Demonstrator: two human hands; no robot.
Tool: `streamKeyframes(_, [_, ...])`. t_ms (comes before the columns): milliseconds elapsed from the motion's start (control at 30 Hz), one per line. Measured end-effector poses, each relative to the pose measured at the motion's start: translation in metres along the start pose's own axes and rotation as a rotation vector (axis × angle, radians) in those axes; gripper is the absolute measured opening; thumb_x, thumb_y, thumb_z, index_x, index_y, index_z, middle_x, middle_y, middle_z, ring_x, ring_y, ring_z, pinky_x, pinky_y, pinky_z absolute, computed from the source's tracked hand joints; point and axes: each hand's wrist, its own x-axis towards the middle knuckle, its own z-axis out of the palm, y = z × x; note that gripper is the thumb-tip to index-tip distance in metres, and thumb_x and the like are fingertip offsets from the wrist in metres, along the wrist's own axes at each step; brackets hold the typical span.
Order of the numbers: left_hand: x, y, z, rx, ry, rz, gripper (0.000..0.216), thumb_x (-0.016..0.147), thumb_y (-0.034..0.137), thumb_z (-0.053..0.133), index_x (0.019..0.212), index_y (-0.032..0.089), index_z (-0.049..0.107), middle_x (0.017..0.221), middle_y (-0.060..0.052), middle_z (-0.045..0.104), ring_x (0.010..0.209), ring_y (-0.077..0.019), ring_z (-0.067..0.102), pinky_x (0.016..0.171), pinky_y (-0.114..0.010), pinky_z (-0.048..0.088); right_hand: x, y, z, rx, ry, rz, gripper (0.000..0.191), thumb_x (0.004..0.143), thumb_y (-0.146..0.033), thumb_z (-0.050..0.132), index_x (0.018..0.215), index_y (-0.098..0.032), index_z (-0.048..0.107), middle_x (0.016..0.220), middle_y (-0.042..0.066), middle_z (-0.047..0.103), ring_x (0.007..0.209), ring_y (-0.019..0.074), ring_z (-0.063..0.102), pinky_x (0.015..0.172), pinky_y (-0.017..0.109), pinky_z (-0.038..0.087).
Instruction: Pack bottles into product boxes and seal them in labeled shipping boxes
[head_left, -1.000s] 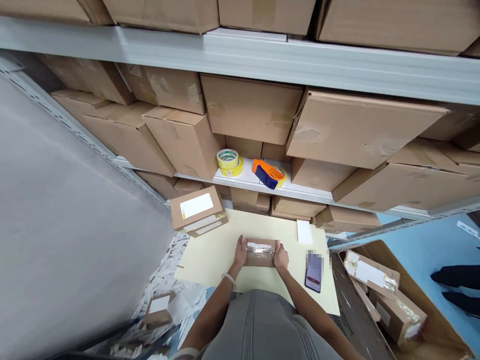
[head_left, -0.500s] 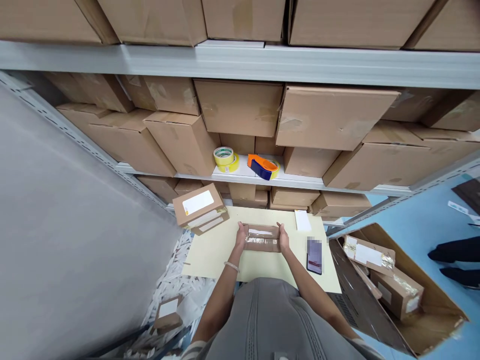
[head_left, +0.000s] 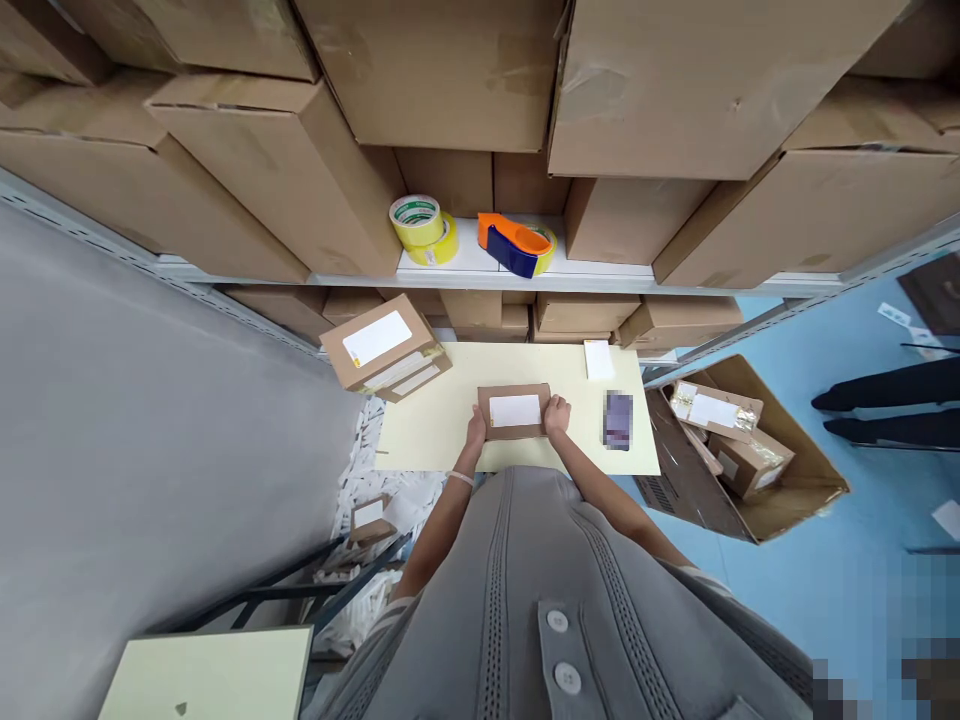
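A small brown cardboard box (head_left: 514,411) with a white label on its top lies on a pale yellow table (head_left: 435,420). My left hand (head_left: 475,430) grips its left end and my right hand (head_left: 557,413) grips its right end, fingers curled round the edges. A phone (head_left: 618,419) lies on the table just right of my right hand, and a white pad (head_left: 598,359) sits beyond it.
A stack of labelled small boxes (head_left: 382,349) rests at the table's far left corner. Yellow tape rolls (head_left: 420,225) and an orange-blue tape dispenser (head_left: 516,243) sit on the shelf among large cartons. An open carton (head_left: 739,445) with parcels stands on the blue floor at right. Another person's legs (head_left: 885,405) show far right.
The box has been turned over between my hands: its taped seam faced up before, now the white label faces up. The camera has tilted downward.
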Motion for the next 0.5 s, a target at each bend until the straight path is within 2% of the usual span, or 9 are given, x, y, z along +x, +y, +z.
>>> streamKeyframes(133, [-0.001, -0.006, 0.004, 0.035, 0.018, -0.019, 0.082, 0.094, 0.068, 0.015, 0.119, 0.008, 0.065, 0.121, -0.02, 0.068, 0.12, -0.0288, 0.06, 0.099, -0.036, 0.046, -0.006, 0.007, 0.009, -0.054, -0.041, -0.021, 0.052, 0.1, -0.039, 0.015, 0.13, -0.016, 0.051, 0.132, 0.016, 0.055, 0.121, 0.0269, 0.053, 0.093, 0.034, 0.042])
streamKeyframes(300, [-0.002, -0.008, 0.007, 0.06, 0.06, -0.011, 0.078, 0.095, 0.066, 0.017, 0.122, 0.009, 0.063, 0.126, -0.02, 0.065, 0.124, -0.0286, 0.058, 0.103, -0.036, 0.043, -0.009, 0.012, 0.012, -0.127, -0.052, -0.072, 0.056, 0.101, -0.043, 0.008, 0.133, -0.019, 0.047, 0.129, 0.013, 0.059, 0.115, 0.0261, 0.056, 0.09, 0.034, 0.041])
streamKeyframes(500, [-0.001, -0.009, 0.008, 0.06, 0.073, 0.0, 0.076, 0.095, 0.064, 0.019, 0.117, 0.008, 0.066, 0.12, -0.021, 0.068, 0.118, -0.0293, 0.061, 0.101, -0.036, 0.045, -0.008, 0.014, 0.014, -0.295, -0.02, -0.087, 0.058, 0.102, -0.043, 0.006, 0.132, -0.016, 0.047, 0.11, 0.015, 0.069, 0.098, 0.0269, 0.065, 0.083, 0.036, 0.042])
